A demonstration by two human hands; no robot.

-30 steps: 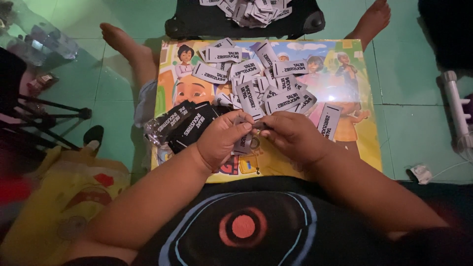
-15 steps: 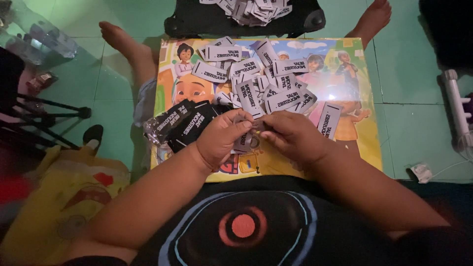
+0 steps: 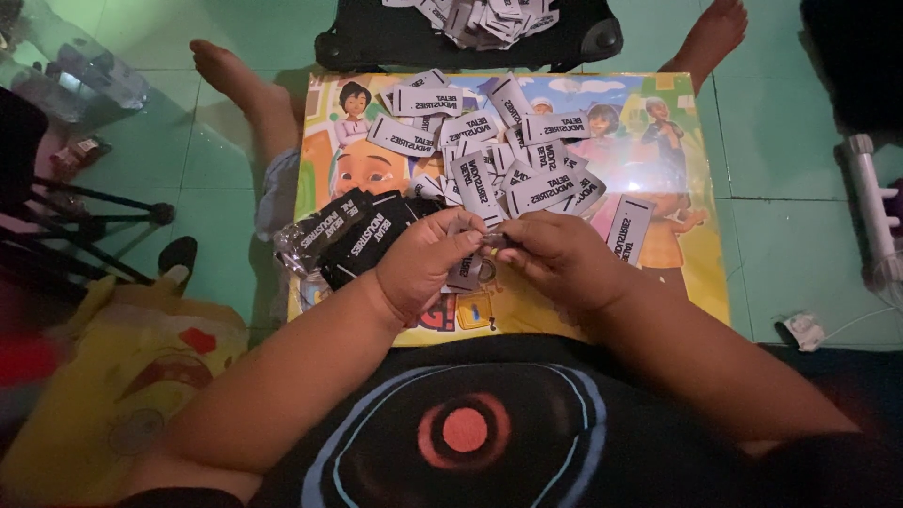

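My left hand [image 3: 423, 263] and my right hand [image 3: 555, 259] meet over a colourful cartoon-printed board [image 3: 696, 273] resting on my lap. Together they pinch one small grey fabric label [image 3: 467, 268], partly hidden by the fingers. A heap of several grey labels [image 3: 489, 150] with dark lettering lies on the board just beyond my hands. A stack of black labels in clear wrap [image 3: 343, 235] sits at the board's left edge, beside my left hand. One grey label [image 3: 628, 229] lies alone to the right.
A black case [image 3: 376, 38] holding more grey labels [image 3: 489, 19] lies beyond the board on the green tiled floor. My bare feet [image 3: 226, 71] flank the board. A black tripod [image 3: 85, 207] and yellow bag [image 3: 122, 376] are at left, a white object [image 3: 870, 202] at right.
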